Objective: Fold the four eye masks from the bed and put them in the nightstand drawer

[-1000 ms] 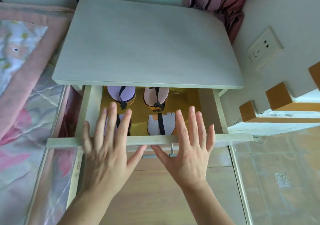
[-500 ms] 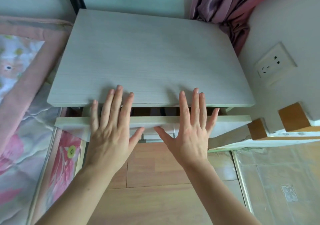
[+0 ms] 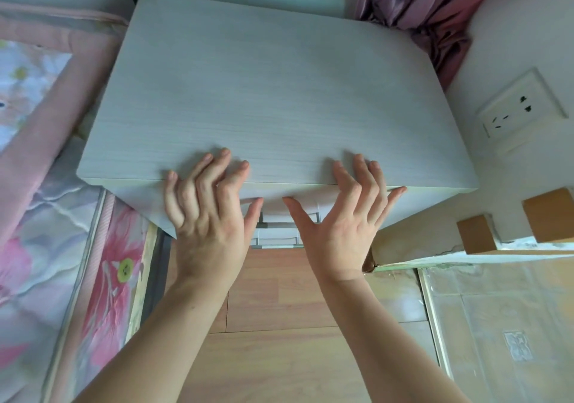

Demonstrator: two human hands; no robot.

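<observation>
Grey nightstand (image 3: 276,92) drawer (image 3: 279,194) closed; both hands, L (image 3: 208,216) & R (image 3: 338,219), flat on its front.

Pale-grey nightstand drawer (image 3: 279,199) fully closed

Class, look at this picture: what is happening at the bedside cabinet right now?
A person's left hand and right hand press flat, fingers spread, against the front of the pale grey wooden nightstand, either side of its metal bar handle. The top drawer looks pushed fully in. No eye masks are visible. A floral quilted bed lies alongside.
</observation>
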